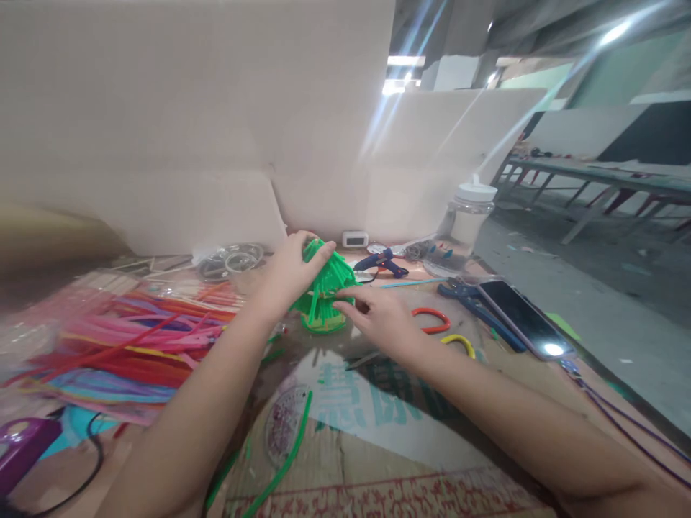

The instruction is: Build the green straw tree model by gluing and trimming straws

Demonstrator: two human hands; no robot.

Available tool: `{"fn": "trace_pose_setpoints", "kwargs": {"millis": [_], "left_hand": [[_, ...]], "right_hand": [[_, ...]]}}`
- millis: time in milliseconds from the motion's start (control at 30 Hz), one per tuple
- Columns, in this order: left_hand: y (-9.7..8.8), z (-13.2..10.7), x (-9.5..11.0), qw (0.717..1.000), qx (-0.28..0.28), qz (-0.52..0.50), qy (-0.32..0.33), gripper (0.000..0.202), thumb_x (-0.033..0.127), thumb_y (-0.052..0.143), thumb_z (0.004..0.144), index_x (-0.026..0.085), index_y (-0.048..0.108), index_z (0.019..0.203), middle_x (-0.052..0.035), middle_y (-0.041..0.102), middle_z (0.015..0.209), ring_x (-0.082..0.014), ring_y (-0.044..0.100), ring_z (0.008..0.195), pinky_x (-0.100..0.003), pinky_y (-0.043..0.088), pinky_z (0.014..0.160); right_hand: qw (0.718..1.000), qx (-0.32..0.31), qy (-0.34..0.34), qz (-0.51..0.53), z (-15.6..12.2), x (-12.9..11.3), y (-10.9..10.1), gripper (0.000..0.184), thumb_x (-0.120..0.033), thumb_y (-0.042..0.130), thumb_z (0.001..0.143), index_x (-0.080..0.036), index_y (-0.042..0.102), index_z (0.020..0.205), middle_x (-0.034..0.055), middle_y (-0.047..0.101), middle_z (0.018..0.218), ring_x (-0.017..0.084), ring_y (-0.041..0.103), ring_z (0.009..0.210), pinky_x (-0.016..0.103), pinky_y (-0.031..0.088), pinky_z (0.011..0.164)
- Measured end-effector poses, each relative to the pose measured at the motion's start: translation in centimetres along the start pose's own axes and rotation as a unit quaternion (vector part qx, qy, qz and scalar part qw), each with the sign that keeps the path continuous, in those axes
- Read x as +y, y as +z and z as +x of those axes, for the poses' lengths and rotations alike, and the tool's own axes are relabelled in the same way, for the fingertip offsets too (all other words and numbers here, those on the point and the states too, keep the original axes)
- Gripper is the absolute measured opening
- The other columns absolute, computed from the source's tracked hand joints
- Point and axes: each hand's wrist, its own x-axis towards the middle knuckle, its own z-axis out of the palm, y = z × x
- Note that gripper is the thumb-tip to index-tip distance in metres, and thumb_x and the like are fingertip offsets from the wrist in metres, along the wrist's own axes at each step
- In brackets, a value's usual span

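A small green tiered cone (pixel 337 275), built of fuzzy stems like pipe cleaners, stands on the table with a green-rimmed round base (pixel 322 327). My left hand (pixel 296 267) wraps around its upper left side, thumb across the top. On the right, my right hand (pixel 383 320) has thumb and forefinger brought together at the lower tier; what lies between the tips is too small to make out. Scissors with a red-orange handle (pixel 432 321) and a yellow handle (pixel 461 345) lie partly hidden behind and under my right wrist. A loose green stem (pixel 283 467) lies nearer me.
Colourful pipe cleaners (pixel 134 338) heap at left. Behind are a blue glue gun (pixel 382 263), a small white display (pixel 355 239) and a clear bottle (pixel 458 230). Blue-handled pliers (pixel 486 316) and a lit phone (pixel 523 316) lie right. A purple device (pixel 26 453) sits front left.
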Motion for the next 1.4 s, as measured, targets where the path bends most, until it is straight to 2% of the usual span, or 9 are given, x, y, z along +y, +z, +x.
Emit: {"fn": "trace_pose_setpoints", "kwargs": {"millis": [100, 167, 300, 433, 667, 1000, 1133, 1300, 1400], "left_hand": [[0.0, 0.0, 0.1, 1.000, -0.001, 0.011, -0.005, 0.049, 0.062, 0.045, 0.091, 0.019, 0.060, 0.108, -0.0083, 0.066, 0.111, -0.0259, 0.060, 0.105, -0.038, 0.045, 0.092], [-0.1, 0.0, 0.2, 1.000, -0.002, 0.015, -0.006, 0.048, 0.062, 0.045, 0.091, 0.019, 0.060, 0.108, -0.0086, 0.066, 0.111, -0.0263, 0.061, 0.105, -0.039, 0.045, 0.093], [-0.1, -0.1, 0.4, 1.000, -0.003, 0.012, 0.001, 0.047, 0.060, 0.046, 0.092, 0.018, 0.060, 0.108, -0.0091, 0.066, 0.111, -0.0266, 0.061, 0.106, -0.039, 0.045, 0.093], [0.0, -0.1, 0.4, 1.000, -0.003, 0.016, 0.009, 0.048, 0.060, 0.046, 0.092, 0.018, 0.060, 0.109, -0.0094, 0.066, 0.111, -0.0268, 0.061, 0.106, -0.039, 0.045, 0.093], [0.1, -0.2, 0.6, 0.999, -0.002, 0.038, 0.016, 0.047, 0.059, 0.045, 0.092, 0.018, 0.060, 0.109, -0.0100, 0.065, 0.112, -0.0271, 0.061, 0.106, -0.041, 0.045, 0.094], [0.5, -0.5, 1.1, 0.998, 0.006, 0.060, 0.029, 0.049, 0.059, 0.044, 0.093, 0.016, 0.060, 0.111, -0.0120, 0.065, 0.112, -0.0284, 0.060, 0.107, -0.042, 0.045, 0.096], [-0.4, -0.2, 0.2, 0.998, -0.034, 0.012, 0.046, 0.055, 0.062, 0.040, 0.094, 0.016, 0.063, 0.115, -0.0113, 0.066, 0.115, -0.0283, 0.060, 0.110, -0.042, 0.044, 0.099], [-1.9, 0.3, -1.6, 0.984, -0.137, -0.103, 0.050, 0.058, 0.065, 0.036, 0.094, 0.021, 0.066, 0.118, -0.0052, 0.070, 0.117, -0.0262, 0.062, 0.111, -0.037, 0.046, 0.098], [-2.4, 0.4, -2.0, 0.978, -0.157, -0.131, 0.043, 0.057, 0.065, 0.042, 0.092, 0.021, 0.066, 0.121, -0.0056, 0.070, 0.121, -0.0258, 0.063, 0.112, -0.037, 0.048, 0.098]], "right_hand": [[1.000, -0.007, 0.006, -0.026, -0.1, -0.5, 1.2, 0.028, -0.038, 0.059, 0.094, -0.022, 0.075, 0.109, 0.0055, 0.078, 0.092, 0.017, 0.068, 0.073, 0.028, 0.042, 0.066], [0.999, -0.010, 0.034, -0.035, -0.1, -0.8, 1.8, 0.030, -0.042, 0.059, 0.093, -0.023, 0.076, 0.110, 0.0058, 0.078, 0.086, 0.019, 0.067, 0.068, 0.029, 0.041, 0.062], [0.991, 0.011, 0.118, 0.059, 0.1, -1.2, 2.4, 0.024, -0.042, 0.065, 0.088, -0.024, 0.079, 0.098, 0.0016, 0.076, 0.075, 0.015, 0.061, 0.060, 0.028, 0.040, 0.059], [0.973, 0.032, 0.157, 0.163, 0.4, -1.4, 2.7, 0.022, -0.039, 0.065, 0.088, -0.023, 0.079, 0.088, -0.0005, 0.072, 0.070, 0.012, 0.056, 0.058, 0.026, 0.040, 0.057], [0.968, 0.012, 0.187, 0.167, 0.2, -1.1, 2.8, 0.027, -0.046, 0.068, 0.083, -0.023, 0.080, 0.092, 0.0011, 0.072, 0.072, 0.014, 0.056, 0.062, 0.028, 0.042, 0.060], [0.936, 0.034, 0.234, 0.262, 0.6, -1.7, 2.5, 0.029, -0.043, 0.062, 0.082, -0.017, 0.074, 0.074, 0.0014, 0.065, 0.064, 0.013, 0.052, 0.059, 0.026, 0.039, 0.057], [0.948, 0.024, 0.207, 0.241, -0.2, -1.9, 2.0, 0.026, -0.038, 0.058, 0.084, -0.017, 0.071, 0.076, -0.0004, 0.060, 0.061, 0.011, 0.048, 0.055, 0.024, 0.036, 0.053], [0.983, -0.069, 0.054, 0.161, -2.5, -2.7, 0.2, 0.023, -0.033, 0.056, 0.088, -0.018, 0.071, 0.077, -0.0021, 0.060, 0.061, 0.009, 0.049, 0.055, 0.023, 0.035, 0.055], [0.987, -0.086, 0.054, 0.124, -2.5, -2.3, -0.5, 0.032, -0.036, 0.054, 0.092, -0.018, 0.067, 0.069, -0.0017, 0.058, 0.060, 0.010, 0.047, 0.056, 0.024, 0.032, 0.054]]}}
